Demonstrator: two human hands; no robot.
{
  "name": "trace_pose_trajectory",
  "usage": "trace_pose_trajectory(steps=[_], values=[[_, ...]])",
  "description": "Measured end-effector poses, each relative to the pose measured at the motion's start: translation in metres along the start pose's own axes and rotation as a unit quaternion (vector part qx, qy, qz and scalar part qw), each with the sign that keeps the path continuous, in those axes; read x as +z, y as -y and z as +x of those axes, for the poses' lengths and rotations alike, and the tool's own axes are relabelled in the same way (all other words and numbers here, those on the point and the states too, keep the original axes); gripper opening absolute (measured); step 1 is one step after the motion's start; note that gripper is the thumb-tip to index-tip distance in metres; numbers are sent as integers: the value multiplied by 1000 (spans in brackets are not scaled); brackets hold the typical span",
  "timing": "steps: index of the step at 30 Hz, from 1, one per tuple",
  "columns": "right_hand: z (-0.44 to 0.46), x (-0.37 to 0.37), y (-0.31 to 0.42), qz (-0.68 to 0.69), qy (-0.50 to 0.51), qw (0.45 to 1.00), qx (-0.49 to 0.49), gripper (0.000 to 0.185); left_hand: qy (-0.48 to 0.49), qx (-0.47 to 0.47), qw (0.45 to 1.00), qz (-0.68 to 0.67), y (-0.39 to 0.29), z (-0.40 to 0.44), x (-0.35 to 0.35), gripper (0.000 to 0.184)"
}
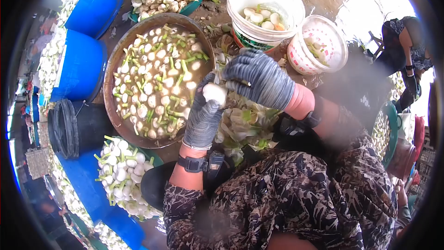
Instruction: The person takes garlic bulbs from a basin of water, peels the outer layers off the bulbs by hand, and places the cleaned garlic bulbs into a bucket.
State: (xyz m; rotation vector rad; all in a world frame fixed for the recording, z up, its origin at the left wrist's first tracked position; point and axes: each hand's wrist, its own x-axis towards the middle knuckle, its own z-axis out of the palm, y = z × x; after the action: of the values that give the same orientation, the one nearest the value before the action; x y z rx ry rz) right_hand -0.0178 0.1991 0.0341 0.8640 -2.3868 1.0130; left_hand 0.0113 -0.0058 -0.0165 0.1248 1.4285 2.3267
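Observation:
In a grey striped glove, my left hand (203, 116) is closed around a white bulb (214, 94) near the right rim of a round brown basin. My right hand (257, 75), gloved the same way, is curled just to the right of the bulb; its fingertips are blurred and what they hold cannot be made out. Many pale bulbs with green stems float in brownish water in the basin (112, 106). Loose peeled leaves (245, 123) are heaped below and between my hands.
A white bucket (236, 7) holds several bulbs, beside a smaller white bucket (340, 49). Peeled bulbs (124, 173) are piled at lower left. Blue tubs (81, 65) and a black bucket (62, 127) stand left. A person (407, 42) is at the far right.

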Motion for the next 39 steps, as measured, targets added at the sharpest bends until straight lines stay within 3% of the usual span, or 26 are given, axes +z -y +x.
trace_pose_trajectory(steps=[2, 5, 7, 12, 14, 16, 18, 19, 21, 22, 23, 25, 27, 29, 30, 31, 33, 34, 36, 38, 39], values=[[-6, 6, 2, -45, 93, 994, 32, 14, 11, 15, 999, 48, 3, 2, -2, 84], [-13, 12, 6, -52, 75, 995, 40, 15, 10, 8, 991, 136, 5, 2, -9, 89], [-16, 14, 7, -62, 78, 994, 47, 14, 44, 54, 967, 244, 10, 5, -11, 88], [-21, 19, 7, 100, 115, 958, 242, 14, 78, 41, 971, 222, -4, -3, 3, 88], [-21, 17, 7, 100, 121, 956, 247, 15, 85, 69, 952, 285, -5, -3, 3, 84], [-23, 18, 10, 104, 130, 954, 248, 16, 94, 49, 963, 248, -8, -4, -2, 81], [-26, 18, 11, 236, 89, 940, 230, 17, 99, 29, 972, 212, -9, -4, -6, 79], [-26, 17, 12, 237, 92, 940, 228, 17, 102, 20, 965, 239, -7, -3, -6, 81], [-24, 14, 12, 199, 163, 936, 241, 17, 103, 10, 958, 266, -6, -2, -5, 84], [-27, 23, 10, 263, 153, 900, 313, 20, 115, 66, 938, 321, -6, -2, -4, 83], [-29, 29, 5, 263, 154, 899, 316, 20, 127, 122, 911, 372, -6, -3, -2, 83], [-24, 32, 1, 329, 119, 864, 361, 24, 123, 111, 918, 360, -9, -4, -1, 82], [-19, 20, 10, 332, 88, 876, 340, 26, 83, 139, 901, 404, -7, -4, -6, 86], [-13, 9, 15, 309, 222, 849, 366, 29, 66, 134, 910, 387, 2, -2, -14, 86], [-19, 13, 15, 262, 201, 888, 321, 23, 76, 138, 928, 337, 5, -1, -19, 87], [-22, 16, 15, 262, 201, 888, 321, 23, 86, 141, 944, 286, 9, 0, -23, 88], [-26, 21, 16, 47, 99, 983, 145, 16, 45, 22, 977, 207, 11, 1, -21, 72], [-25, 23, 19, 7, 67, 992, 102, 10, 23, -53, 980, 190, 7, 4, -19, 63], [-27, 28, 15, 41, 62, 986, 146, 11, 0, -67, 966, 251, 4, 0, -11, 59], [-29, 34, 5, 106, 45, 970, 215, 14, 2, 38, 943, 331, 6, -1, -5, 49], [-30, 35, -2, 105, 44, 970, 217, 14, 4, 37, 943, 331, 3, -1, -2, 49]])
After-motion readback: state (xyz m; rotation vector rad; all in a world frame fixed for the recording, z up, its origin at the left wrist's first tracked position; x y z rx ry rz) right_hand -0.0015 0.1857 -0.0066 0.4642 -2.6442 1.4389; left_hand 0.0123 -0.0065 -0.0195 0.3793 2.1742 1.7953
